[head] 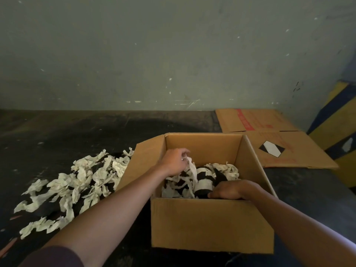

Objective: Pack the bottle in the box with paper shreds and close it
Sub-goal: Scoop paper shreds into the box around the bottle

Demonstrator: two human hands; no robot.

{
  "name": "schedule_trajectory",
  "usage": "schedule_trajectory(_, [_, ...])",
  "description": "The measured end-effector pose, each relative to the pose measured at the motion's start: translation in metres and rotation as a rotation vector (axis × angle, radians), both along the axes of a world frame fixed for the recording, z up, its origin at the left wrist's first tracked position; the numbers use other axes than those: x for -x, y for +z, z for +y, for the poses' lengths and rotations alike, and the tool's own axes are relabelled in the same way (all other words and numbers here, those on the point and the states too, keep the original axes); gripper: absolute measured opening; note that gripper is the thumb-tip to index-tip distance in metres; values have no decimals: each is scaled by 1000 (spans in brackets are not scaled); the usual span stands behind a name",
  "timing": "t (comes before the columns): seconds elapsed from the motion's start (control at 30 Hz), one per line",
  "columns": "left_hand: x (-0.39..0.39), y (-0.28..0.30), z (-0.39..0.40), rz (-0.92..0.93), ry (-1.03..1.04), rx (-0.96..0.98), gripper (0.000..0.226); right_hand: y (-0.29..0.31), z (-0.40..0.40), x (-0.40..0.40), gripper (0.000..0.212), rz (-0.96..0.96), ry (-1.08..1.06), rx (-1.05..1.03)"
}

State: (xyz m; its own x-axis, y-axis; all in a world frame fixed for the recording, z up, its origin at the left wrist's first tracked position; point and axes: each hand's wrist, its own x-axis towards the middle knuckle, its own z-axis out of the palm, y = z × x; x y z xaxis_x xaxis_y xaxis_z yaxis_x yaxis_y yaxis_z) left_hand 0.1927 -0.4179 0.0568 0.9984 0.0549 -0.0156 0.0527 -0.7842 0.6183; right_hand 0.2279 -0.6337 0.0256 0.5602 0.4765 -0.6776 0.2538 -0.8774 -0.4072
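Note:
An open brown cardboard box (pixel 212 226) stands on the dark table. Inside it a dark bottle with a white label (pixel 204 183) lies among pale paper shreds (pixel 229 170). My left hand (pixel 174 162) is over the box's left side, fingers pinched on a strip of paper shred that hangs down onto the bottle. My right hand (pixel 234 189) reaches in behind the near wall and rests on the bottle's near end; how firmly it grips is hidden by the box wall.
A loose heap of paper shreds (pixel 77 182) lies on the table left of the box. A flattened cardboard sheet (pixel 277 143) lies behind and right of it. A grey-green wall runs along the back; a yellow-and-blue striped edge (pixel 335 135) is at far right.

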Motion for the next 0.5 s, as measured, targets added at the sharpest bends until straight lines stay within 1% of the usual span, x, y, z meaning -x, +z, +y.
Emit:
schedule_trajectory(0.07, [-2, -10, -3, 146, -44, -1, 64, 0, -4, -1, 46, -14, 3, 20])
schedule_trajectory(0.13, [-3, -23, -6, 260, -39, -9, 73, -2, -10, -2, 45, -7, 9, 27])
schedule_trajectory(0.17, [-3, -30, -9, 327, -36, -34, 73, -3, -13, -3, 44, 1, 15, 30])
schedule_trajectory(0.23, [-2, -43, -18, 506, -77, -156, 70, -4, -18, -7, 44, -7, 43, 53])
schedule_trajectory(0.33, [-3, -60, -27, 734, -204, -313, 71, -11, -24, -17, 45, 5, 97, 133])
schedule_trajectory(0.43, [-4, -71, -34, 896, -312, -372, 64, -27, -28, -27, 50, 34, 139, 261])
schedule_trajectory(0.47, [-5, -73, -35, 933, -312, -388, 60, -31, -29, -32, 50, 34, 156, 300])
schedule_trajectory(0.5, [-7, -75, -35, 924, -310, -409, 56, -32, -29, -37, 50, 23, 165, 326])
